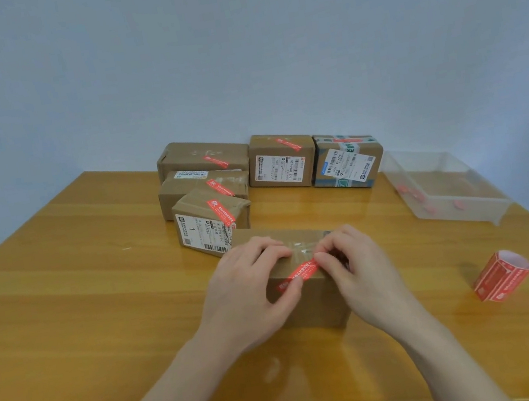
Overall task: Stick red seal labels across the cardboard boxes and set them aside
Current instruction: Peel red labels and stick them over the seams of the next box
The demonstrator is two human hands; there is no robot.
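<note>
A plain cardboard box (310, 300) lies on the wooden table (81, 298) right in front of me. A red seal label (299, 274) runs slantwise over its top front edge. My left hand (253, 292) rests on the box's left part, with its thumb on the label's lower left end. My right hand (354, 272) pinches the label's upper right end between thumb and forefinger. Both hands hide much of the box top. A roll of red seal labels (500, 275) stands on the table to the right.
Several sealed boxes stand behind: three at the back left (206, 188), one in the middle (279, 163), one with green tape (347, 161). A clear plastic tray (444, 185) holding small red scraps sits at the right. A pale wall rises behind the table.
</note>
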